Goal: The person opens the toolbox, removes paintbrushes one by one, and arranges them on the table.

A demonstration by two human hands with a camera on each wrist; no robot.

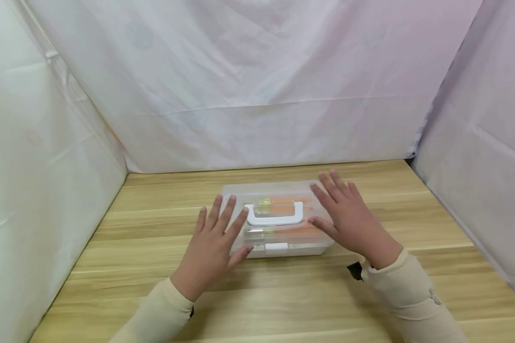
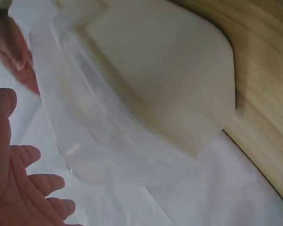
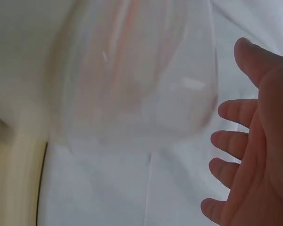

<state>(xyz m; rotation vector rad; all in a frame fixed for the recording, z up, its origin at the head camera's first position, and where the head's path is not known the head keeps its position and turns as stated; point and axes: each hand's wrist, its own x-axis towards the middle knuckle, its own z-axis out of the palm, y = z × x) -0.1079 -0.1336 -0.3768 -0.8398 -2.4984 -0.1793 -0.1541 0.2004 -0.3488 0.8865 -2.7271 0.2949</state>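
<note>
A translucent plastic storage box [image 1: 236, 189] with a white carry handle [image 1: 275, 220] and a white latch [image 1: 276, 246] rests on the table. Through its lid show orange-handled flat brushes [image 1: 283, 208] with pale bristle ends. My left hand [image 1: 212, 247] hovers over the box's left side, fingers straight and spread. Over the right side is my right hand [image 1: 347, 219], likewise spread and holding nothing. Both wrist views show a gap between fingers and box; there, the box wall [image 2: 160, 70] looks milky and blurred on the left, and pinkish-orange shapes show through the lid [image 3: 146, 94] on the right.
The wood-grain table [image 1: 257, 305] stretches around the box. White cloth [image 1: 257, 85] hangs behind it, with more cloth walls on the left [image 1: 47, 166] and right [image 1: 489, 143]. A small black piece [image 1: 355, 270] sticks out by the right cuff.
</note>
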